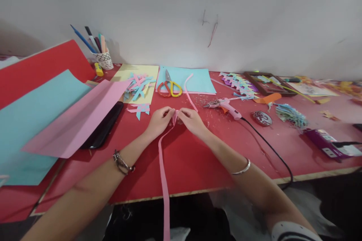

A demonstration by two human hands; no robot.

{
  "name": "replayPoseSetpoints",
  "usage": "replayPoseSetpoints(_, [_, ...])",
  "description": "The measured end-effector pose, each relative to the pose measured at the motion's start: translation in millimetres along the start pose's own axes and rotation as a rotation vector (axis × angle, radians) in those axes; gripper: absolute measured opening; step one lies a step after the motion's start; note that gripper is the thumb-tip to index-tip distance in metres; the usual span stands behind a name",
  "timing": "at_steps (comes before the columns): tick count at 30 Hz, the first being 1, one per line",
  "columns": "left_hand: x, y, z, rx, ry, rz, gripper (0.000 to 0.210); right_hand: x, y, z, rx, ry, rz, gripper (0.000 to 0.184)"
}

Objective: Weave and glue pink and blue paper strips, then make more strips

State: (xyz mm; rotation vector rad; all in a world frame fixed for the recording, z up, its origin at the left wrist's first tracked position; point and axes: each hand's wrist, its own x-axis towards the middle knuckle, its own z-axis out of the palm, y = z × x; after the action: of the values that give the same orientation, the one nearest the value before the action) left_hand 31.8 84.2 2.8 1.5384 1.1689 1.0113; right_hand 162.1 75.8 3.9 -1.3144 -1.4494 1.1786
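Both hands meet over the middle of the red table, pinching the folded end of a long pink paper strip [163,169]. My left hand [160,122] grips the fold from the left, thumb and fingers together. From the other side my right hand [192,121] pinches it, its fingertips nearly touching the left ones. The strip's tail runs down over the table edge toward my lap. Just beyond the hands lies a second pink strip [186,87], curved. Scissors [169,86] with one red and one yellow handle rest on blue paper [198,77].
A pink glue gun [226,107] with a black cord lies to the right, near a purple power strip [325,143]. Woven paper pieces [138,86] sit left of the scissors. Large coloured sheets [34,116] cover a dark object at left. A pen cup [104,59] stands by the wall.
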Motion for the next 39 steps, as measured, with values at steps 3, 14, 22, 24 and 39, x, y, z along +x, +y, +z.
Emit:
replayPoseSetpoints(3, [3.6,-0.8,-2.3,0.061,0.047,0.017,0.029,7.7,0.3,1.9,-0.011,0.017,-0.022,0.024])
replayPoseSetpoints(14, [12.4,-8.0,-21.3,0.107,0.151,-0.001,0.031,28.2,-7.7,26.7,0.085,-0.051,0.026,0.026])
replayPoseSetpoints(22, [14.3,-11.5,-23.0,0.063,0.099,-0.018,0.034,26.3,-8.1,31.7,0.176,-0.076,0.033,0.027])
replayPoseSetpoints(24, [14.1,-11.1,-22.4,0.046,0.119,-0.014,0.034,25.6,-8.1,33.1,0.193,-0.069,0.045,0.028])
replayPoseSetpoints(39, [10.0,-9.0,-17.9,-0.003,0.148,-0.040,0.040,18.5,-11.0,35.5,0.177,0.022,0.105,0.029])
